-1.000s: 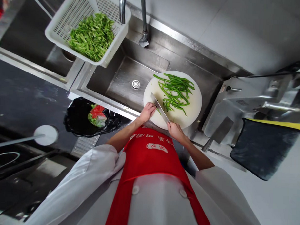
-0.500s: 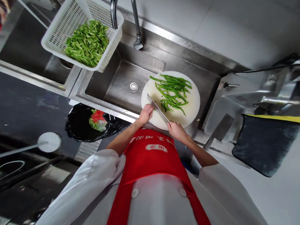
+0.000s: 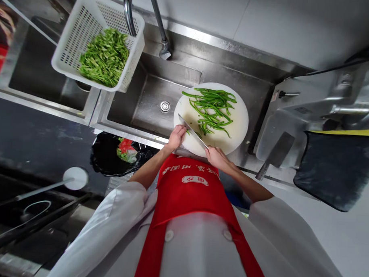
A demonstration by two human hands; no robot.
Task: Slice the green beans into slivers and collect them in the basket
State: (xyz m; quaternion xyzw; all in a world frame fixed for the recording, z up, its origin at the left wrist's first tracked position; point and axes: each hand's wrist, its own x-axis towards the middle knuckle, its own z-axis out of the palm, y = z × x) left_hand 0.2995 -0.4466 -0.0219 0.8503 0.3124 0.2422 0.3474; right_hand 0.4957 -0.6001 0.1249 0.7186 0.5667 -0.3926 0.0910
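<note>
My right hand (image 3: 216,156) is wrapped round the handle of a kitchen knife (image 3: 192,131), whose blade slants up and left over a round white cutting board (image 3: 237,134). Close to the blade, the curled fingers of my left hand (image 3: 176,137) press at the board's left edge. A bit of green pepper (image 3: 188,131) shows at those fingertips, mostly hidden by the hand and blade. Beyond the knife, long thin green chili peppers (image 3: 214,101) lie in a loose pile, with shorter ones nearest the blade.
A white perforated basket (image 3: 58,61) of cut greens (image 3: 105,57) stands over the sink divider at left, beside a faucet (image 3: 165,51). Below the sink (image 3: 152,95) is a black-lined bin (image 3: 105,154). At right lie a cleaver (image 3: 279,152) and a dark cloth (image 3: 334,172).
The view has shifted slightly. Both hands stay by the board, and the knife blade has moved a little, with more green showing beside my left fingertips.
</note>
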